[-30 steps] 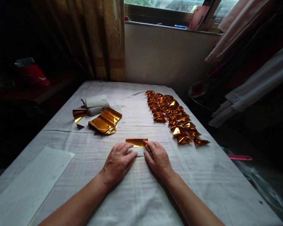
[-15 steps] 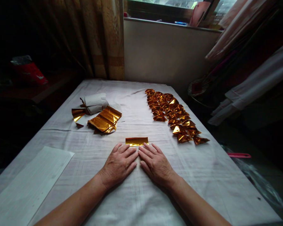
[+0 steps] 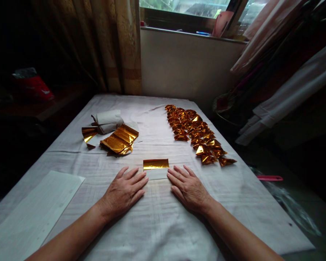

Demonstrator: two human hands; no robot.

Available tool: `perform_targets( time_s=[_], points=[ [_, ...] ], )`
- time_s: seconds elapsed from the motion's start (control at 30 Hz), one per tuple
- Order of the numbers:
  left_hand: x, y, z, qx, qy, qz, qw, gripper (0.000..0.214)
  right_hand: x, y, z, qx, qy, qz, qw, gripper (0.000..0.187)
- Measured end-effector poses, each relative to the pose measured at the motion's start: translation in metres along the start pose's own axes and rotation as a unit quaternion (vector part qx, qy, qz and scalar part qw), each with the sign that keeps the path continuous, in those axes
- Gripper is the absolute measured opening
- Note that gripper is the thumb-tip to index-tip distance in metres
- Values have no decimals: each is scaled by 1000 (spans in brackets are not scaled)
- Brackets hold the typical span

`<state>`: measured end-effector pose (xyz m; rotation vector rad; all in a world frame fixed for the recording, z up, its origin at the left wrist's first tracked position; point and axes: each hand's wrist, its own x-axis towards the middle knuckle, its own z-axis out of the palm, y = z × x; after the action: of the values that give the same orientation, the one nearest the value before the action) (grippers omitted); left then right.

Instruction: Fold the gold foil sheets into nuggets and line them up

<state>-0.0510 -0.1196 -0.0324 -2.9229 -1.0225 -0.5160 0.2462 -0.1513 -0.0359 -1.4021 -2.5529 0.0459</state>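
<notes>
A small sheet of gold foil paper (image 3: 155, 165) lies in front of me, its far part shiny gold and its near part a whitish fold. My left hand (image 3: 126, 188) rests flat at its left edge, fingers spread, fingertips by the near corner. On the other side, my right hand (image 3: 187, 186) lies palm down, its fingertips touching the right edge. Neither hand grips anything. Beyond my left hand sits a stack of gold foil sheets (image 3: 120, 139). Several folded gold foil pieces (image 3: 197, 132) stand in rows at the far right.
White cloth covers the table (image 3: 152, 232). A white paper sheet (image 3: 40, 214) lies at the left, and a grey-white paper bundle (image 3: 107, 120) behind the foil stack. Clothes (image 3: 288, 98) hang at the right, near a pink handle (image 3: 270, 178). A curtain (image 3: 119, 47) hangs behind.
My hands have moved apart, the left to the left and the right to the right, uncovering the whitish near part of the foil paper. The view has tilted slightly.
</notes>
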Motion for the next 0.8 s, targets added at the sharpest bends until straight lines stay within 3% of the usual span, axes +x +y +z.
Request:
perform_targets(
  time_s=[0.2,0.4,0.47,0.57,0.67,0.8],
  points=[
    [0,0,3,-32,11,-27,999,30,2,0,8,25,60,6,998,39],
    [20,4,8,-100,65,-119,986,13,14,-1,23,68,151,117,979,53],
    [24,3,11,-92,89,-137,982,30,16,-2,25,78,154,132,976,56],
    [25,1,16,-93,99,-146,980,44,17,-4,24,91,157,128,975,45],
    [26,3,17,-105,84,-146,980,30,17,-5,22,95,162,112,976,33],
    [29,5,16,-121,70,-122,983,9,16,-4,22,86,170,93,977,29]
  ],
)
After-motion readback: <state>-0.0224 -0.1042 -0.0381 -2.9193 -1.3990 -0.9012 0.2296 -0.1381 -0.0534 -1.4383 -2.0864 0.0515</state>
